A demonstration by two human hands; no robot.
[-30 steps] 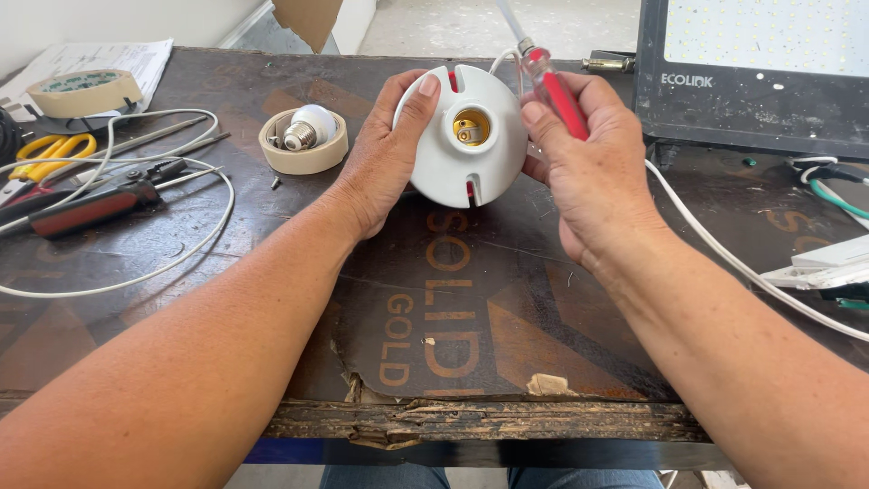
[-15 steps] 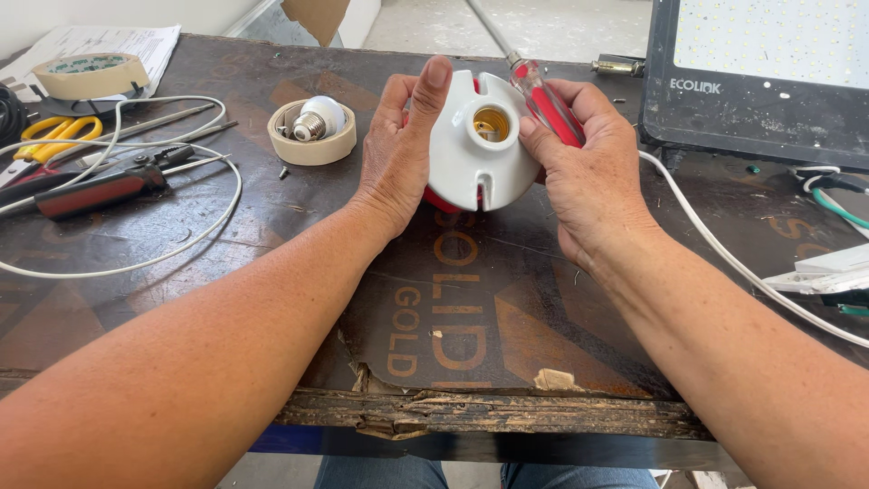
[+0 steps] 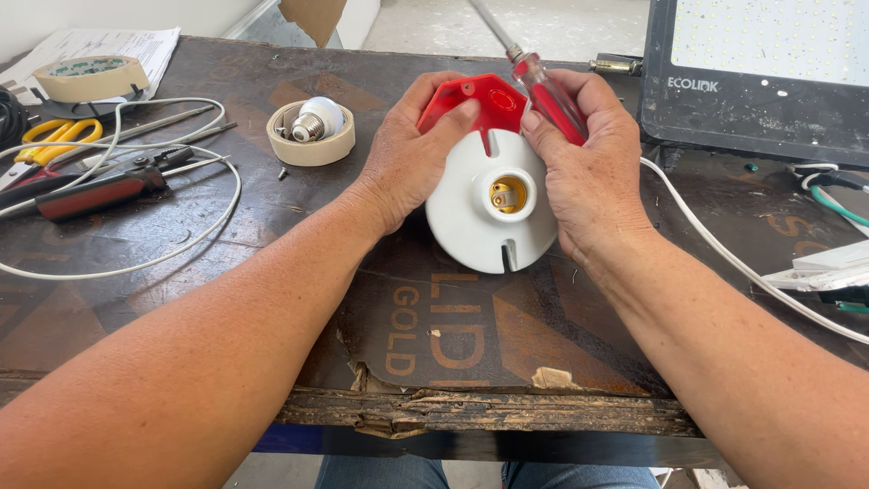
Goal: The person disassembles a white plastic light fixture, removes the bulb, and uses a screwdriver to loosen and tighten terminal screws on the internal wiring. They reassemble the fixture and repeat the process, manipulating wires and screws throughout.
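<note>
Fingers of your left hand (image 3: 412,158) and right hand (image 3: 584,172) clasp the stiff, probably brittle round white ceramic lamp holder (image 3: 489,213) by its rim, right also gripping the red-handled screwdriver (image 3: 548,91).

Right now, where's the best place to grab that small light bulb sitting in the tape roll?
Probably by the rounded white glass, from straight above. The light bulb lies inside the tape roll, with its metal screw base pointing left toward the roll's wall, so the glass dome is the widest, most exposed part.

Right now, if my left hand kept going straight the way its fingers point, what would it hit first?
Probably the right hand gripping the red-handled screwdriver: the left hand points across the red octagonal plastic box it already touches. Depth is unclear.
</note>
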